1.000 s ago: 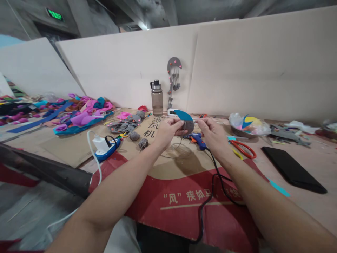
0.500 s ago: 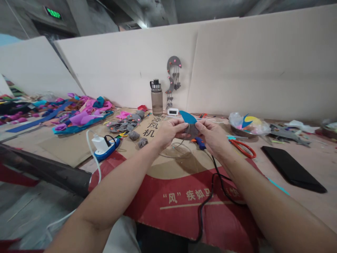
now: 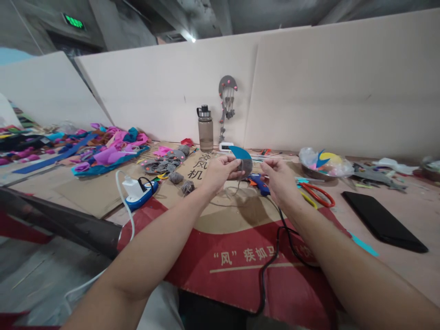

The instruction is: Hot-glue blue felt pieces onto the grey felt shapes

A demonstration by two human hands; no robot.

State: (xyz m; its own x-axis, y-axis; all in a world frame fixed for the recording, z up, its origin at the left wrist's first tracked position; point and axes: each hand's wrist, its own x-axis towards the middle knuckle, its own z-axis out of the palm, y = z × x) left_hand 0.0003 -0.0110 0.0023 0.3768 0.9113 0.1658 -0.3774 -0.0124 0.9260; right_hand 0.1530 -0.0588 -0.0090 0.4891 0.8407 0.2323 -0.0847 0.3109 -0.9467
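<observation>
My left hand point(image 3: 225, 172) pinches a felt piece at its left side, over the cardboard sheet. The felt piece has a blue crescent-shaped part point(image 3: 241, 153) at the top and a grey part point(image 3: 246, 168) below. Grey yarn point(image 3: 236, 189) trails beneath it. My right hand point(image 3: 277, 176) is just to the right, apart from the felt, its thumb and fingertips pinched together; whatever lies between them is too small to make out. Beside and below the right hand lies a blue glue gun point(image 3: 263, 185) with an orange part, its black cord running toward me.
Orange-handled scissors point(image 3: 319, 195) and a black phone point(image 3: 381, 220) lie at right. Behind stand a bottle point(image 3: 206, 130) and a small white clock point(image 3: 226, 146). Grey yarn balls point(image 3: 176, 177), a blue power strip point(image 3: 141, 196) and felt scraps point(image 3: 110, 153) are leftward. A grey moon mobile point(image 3: 227, 87) hangs behind.
My right hand has let go of the felt piece and moved a little to the right. The left hand still holds the piece, which is now turned and tilted left.
</observation>
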